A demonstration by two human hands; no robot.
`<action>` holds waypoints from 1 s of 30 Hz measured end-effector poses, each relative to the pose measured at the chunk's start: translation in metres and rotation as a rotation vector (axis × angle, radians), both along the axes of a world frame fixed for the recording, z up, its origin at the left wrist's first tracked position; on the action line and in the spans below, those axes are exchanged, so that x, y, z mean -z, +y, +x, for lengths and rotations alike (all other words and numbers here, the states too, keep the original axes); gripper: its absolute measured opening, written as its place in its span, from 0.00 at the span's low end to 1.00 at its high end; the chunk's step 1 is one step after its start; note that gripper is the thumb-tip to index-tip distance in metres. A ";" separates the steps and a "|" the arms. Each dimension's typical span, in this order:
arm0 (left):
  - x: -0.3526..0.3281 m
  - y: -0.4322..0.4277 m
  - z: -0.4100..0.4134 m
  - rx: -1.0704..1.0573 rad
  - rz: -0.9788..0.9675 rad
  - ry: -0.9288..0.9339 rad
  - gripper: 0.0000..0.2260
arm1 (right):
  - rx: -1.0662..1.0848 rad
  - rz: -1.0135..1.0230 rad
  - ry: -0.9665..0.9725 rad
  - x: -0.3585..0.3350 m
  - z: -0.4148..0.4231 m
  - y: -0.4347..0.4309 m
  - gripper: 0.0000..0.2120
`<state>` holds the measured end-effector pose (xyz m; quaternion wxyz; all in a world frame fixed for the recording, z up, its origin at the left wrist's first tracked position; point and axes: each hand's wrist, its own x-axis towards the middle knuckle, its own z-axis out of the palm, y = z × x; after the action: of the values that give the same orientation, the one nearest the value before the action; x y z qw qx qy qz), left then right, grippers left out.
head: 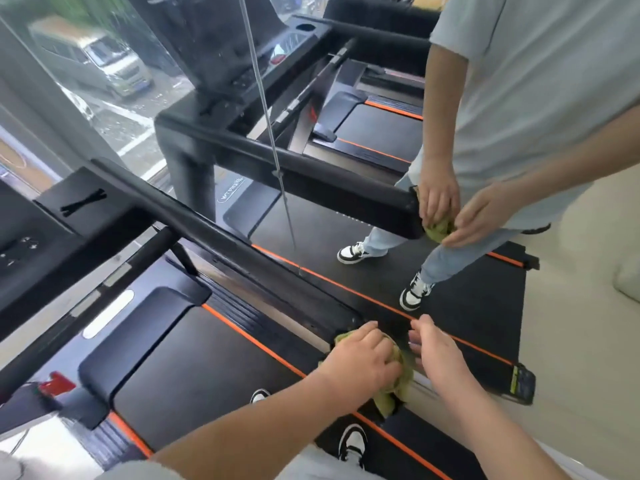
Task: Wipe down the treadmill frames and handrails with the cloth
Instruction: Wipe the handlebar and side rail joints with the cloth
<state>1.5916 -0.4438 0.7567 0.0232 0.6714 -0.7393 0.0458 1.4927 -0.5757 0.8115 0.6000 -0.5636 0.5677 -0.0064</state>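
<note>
A green cloth [398,384] is bunched over the near end of the black right handrail [221,237] of the treadmill I stand on. My left hand [360,360] lies on top of the cloth with its fingers curled round it at the rail's tip. My right hand [437,351] is just to the right of the cloth, fingers straight and slightly spread, holding nothing. The handrail runs up and left to the console [20,244]. Part of the cloth hangs below my left hand.
A mirror wall on the right shows a reflected person [519,98] with the same cloth and a reflected handrail [311,174]. The belt [194,372] with orange side stripes lies below. My shoe [353,443] stands on it. A window with a parked van [100,60] is far left.
</note>
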 end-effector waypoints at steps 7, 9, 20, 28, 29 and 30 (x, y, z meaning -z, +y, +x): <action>-0.036 -0.007 0.087 -0.870 -0.140 0.367 0.16 | 0.002 0.030 -0.066 -0.001 -0.010 0.004 0.20; -0.035 -0.010 0.078 -0.930 -0.146 0.418 0.13 | 0.011 0.013 -0.088 -0.003 -0.007 0.007 0.22; -0.048 -0.026 0.011 -0.696 -0.259 0.645 0.16 | -0.073 -0.350 -0.092 -0.011 -0.004 0.010 0.16; -0.066 0.000 0.090 -1.043 -0.227 0.971 0.20 | -0.566 -0.191 -0.267 -0.024 0.095 0.032 0.24; -0.065 0.012 0.101 -1.024 -0.231 0.943 0.20 | -0.617 -0.204 -0.222 -0.016 0.105 0.035 0.25; -0.065 0.024 0.113 -1.024 -0.249 0.896 0.20 | -0.670 -0.237 -0.169 -0.011 0.114 0.039 0.26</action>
<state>1.7044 -0.4195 0.8215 0.3790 0.8823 -0.2376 -0.1462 1.6066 -0.5369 0.8220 0.5443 -0.7812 0.2954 0.0781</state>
